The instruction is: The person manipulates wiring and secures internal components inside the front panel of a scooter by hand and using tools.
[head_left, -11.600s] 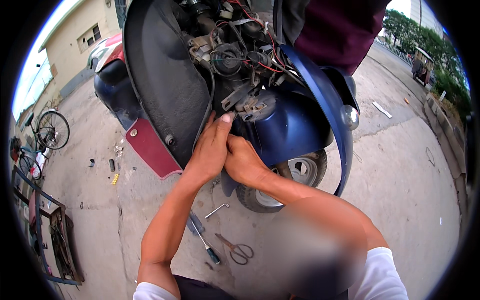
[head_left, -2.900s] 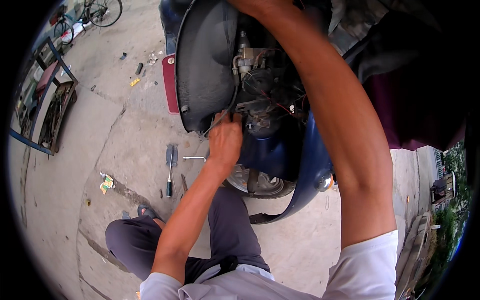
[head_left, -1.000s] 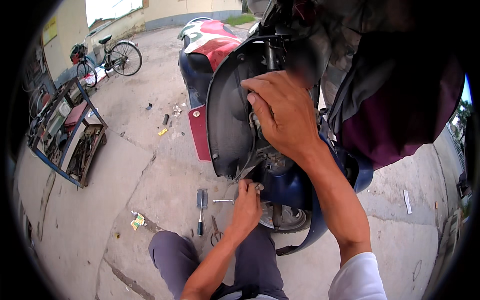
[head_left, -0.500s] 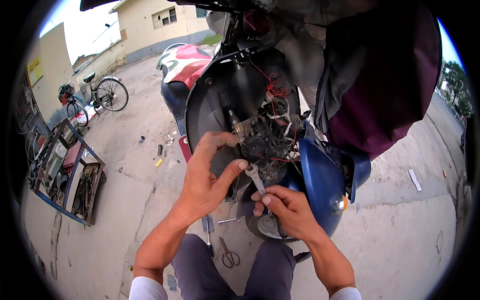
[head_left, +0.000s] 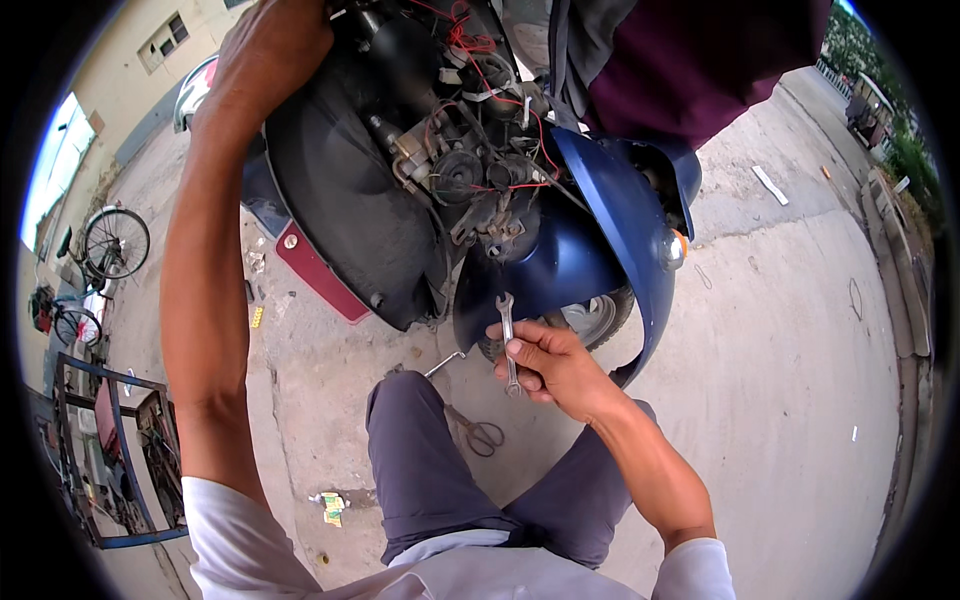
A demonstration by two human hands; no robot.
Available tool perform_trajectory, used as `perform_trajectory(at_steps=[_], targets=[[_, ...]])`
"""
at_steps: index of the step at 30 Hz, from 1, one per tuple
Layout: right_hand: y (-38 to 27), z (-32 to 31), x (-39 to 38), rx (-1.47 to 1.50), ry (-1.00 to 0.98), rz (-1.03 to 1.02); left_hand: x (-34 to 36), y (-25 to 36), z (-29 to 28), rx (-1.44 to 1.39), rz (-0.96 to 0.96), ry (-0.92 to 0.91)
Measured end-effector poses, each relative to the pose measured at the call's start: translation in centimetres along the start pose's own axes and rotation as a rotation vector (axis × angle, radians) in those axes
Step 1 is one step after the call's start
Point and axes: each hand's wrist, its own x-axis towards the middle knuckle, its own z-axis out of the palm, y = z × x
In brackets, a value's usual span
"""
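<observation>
My right hand (head_left: 550, 365) is closed on a double open-end wrench (head_left: 507, 345), held upright between thumb and fingers below the scooter's blue front fender (head_left: 545, 255). Up at the top edge, my left hand (head_left: 268, 55) lies at the upper side of the scooter's black inner panel (head_left: 325, 165); its fingers are hidden, so I cannot tell whether they grip anything. Between the hands, the scooter's front is opened up. It shows a round black horn-like part (head_left: 457, 175), a brass-coloured fitting (head_left: 408, 150) and loose red wires (head_left: 470, 40).
A blue side panel with a lamp (head_left: 672, 250) stands right of the front wheel (head_left: 597, 318). Scissors (head_left: 484, 437) and a thin metal tool (head_left: 445, 364) lie on the ground near my knees. Left are a metal frame full of parts (head_left: 110, 450) and a bicycle (head_left: 115, 243).
My left hand has gone from beside the wrench up to the panel's upper side. My right hand keeps the wrench, now more upright and lower against the scooter. The view has shifted.
</observation>
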Motion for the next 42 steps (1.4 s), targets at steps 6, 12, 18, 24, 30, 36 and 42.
perform_trajectory(at_steps=[6,12,18,24,30,36,42], targets=[[1.4,2.4,4.1,0.133,0.234,-0.031,-0.2,-1.1,-0.8,-0.047,0.086,-0.047],[2.0,4.5,7.3,-0.059,0.427,-0.114,-1.1,-1.6,-0.2,-0.173,0.141,0.077],[2.0,6.1,10.7,-0.131,0.542,-0.140,-0.3,-3.2,0.6,-0.358,0.051,-0.059],[1.9,5.9,12.3,-0.099,0.573,-0.061,-0.8,-3.0,-0.3,-0.346,0.069,-0.077],[3.8,3.9,13.9,-0.175,0.702,-0.219,0.2,-4.5,2.0,-0.310,0.098,0.002],[4.5,4.4,14.4,-0.275,0.621,-0.281,-0.3,-2.9,1.3,-0.358,-0.039,-0.048],[5.2,4.4,15.9,0.390,0.431,-0.256,1.0,-5.0,3.7,-0.435,-0.049,-0.168]])
